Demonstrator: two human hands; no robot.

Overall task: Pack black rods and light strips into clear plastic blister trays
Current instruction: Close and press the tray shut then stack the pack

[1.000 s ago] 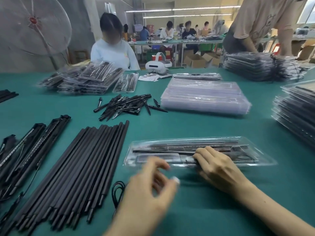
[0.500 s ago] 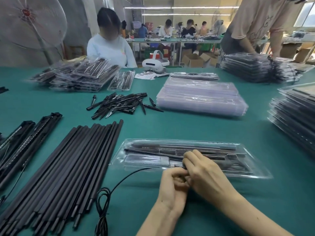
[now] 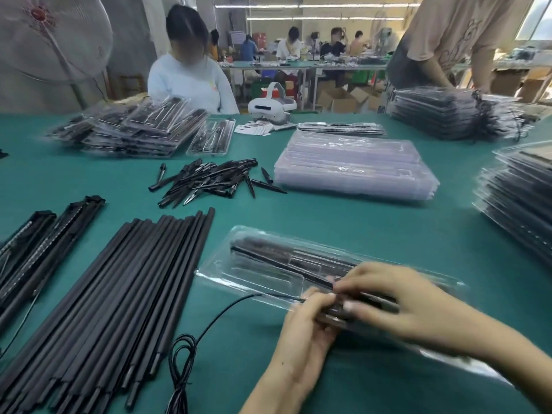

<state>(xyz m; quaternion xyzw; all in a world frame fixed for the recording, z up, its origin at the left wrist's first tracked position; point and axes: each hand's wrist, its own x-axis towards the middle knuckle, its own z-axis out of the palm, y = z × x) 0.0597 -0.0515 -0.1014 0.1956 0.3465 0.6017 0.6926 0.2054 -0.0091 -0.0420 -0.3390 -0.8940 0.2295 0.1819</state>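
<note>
**Both hands at the near edge of the blister tray**

I see the clear blister tray lying slantwise on the green table, its far end toward the upper left and its near end running under my hands to the lower right. It is thin, glossy plastic with moulded channels; a long black rod sits in one channel along its length, and darker parts lie in the channels behind it. The rectangular pocket at its left end shows only table colour through the plastic.

My right hand lies across the tray, fingers curled down onto the dark pieces at its near edge, thumb tucked under. My left hand comes up from below, fingertips bunched and pinching at the same spot, where a thin black cable arrives; the cable trails left over the table and ends in a loose coil by my left wrist. Motion blur smears the fingertips, so I think the left hand has the cable's end, but I cannot be sure.

To the left lies a fanned row of long black rods, and beyond them the light strips. Farther up are a heap of black spikes and a stack of empty clear trays.
</note>
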